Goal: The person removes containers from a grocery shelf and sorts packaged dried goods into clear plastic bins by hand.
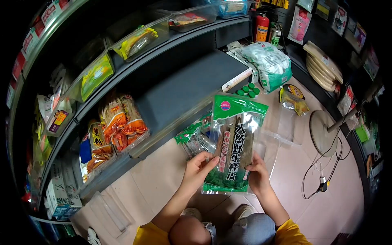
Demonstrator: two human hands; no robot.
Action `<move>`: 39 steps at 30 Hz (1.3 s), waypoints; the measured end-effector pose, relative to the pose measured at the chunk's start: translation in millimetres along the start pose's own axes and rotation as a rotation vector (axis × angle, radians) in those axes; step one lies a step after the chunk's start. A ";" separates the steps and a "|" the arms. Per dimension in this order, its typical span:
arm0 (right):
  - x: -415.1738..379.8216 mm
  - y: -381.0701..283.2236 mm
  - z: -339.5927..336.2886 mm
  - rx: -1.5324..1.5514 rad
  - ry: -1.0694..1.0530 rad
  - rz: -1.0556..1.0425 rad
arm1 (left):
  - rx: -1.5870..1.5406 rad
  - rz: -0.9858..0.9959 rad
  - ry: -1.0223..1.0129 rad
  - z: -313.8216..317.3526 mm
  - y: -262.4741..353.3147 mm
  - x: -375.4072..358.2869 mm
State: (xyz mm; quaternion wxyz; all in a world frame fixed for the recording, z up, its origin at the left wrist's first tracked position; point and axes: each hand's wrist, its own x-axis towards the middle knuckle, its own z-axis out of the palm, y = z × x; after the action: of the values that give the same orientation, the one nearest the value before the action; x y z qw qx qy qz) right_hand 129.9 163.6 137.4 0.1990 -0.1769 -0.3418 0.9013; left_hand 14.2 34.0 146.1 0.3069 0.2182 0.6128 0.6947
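A clear packet with a green top and bottom and dark bark strips inside (233, 143) is held upright in front of me. My left hand (197, 168) pinches its lower left edge. My right hand (257, 173) grips its lower right edge. Just behind the packet, more green-topped packets (195, 136) lie in a clear plastic bin (281, 134) on the floor.
Dark shelves curve along the left, with orange snack bags (120, 122) and clear bins of goods (139, 38). A white and green sack (269, 65), green caps (248, 90), a fan base (322, 132) with its cable and a red extinguisher (261, 27) stand on the tiled floor.
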 end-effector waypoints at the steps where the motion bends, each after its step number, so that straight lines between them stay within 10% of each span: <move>1: -0.8 0.4 1.1 -0.007 0.001 -0.010 | 0.005 -0.009 -0.003 -0.9 -0.5 -0.1; 31: 3.0 10.4 -37.8 -0.331 0.096 0.015 | 0.025 -0.108 0.001 6.9 -34.4 21.4; 39: -20.6 12.9 -111.6 -0.265 0.474 -0.049 | 0.073 -0.222 -0.264 64.5 -109.1 54.6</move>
State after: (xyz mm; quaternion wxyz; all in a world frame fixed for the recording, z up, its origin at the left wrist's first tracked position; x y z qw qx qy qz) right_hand 195.3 205.8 53.8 0.2704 -0.3988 -0.4048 0.7771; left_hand 36.3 124.8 44.6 0.4514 0.2495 0.6125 0.5990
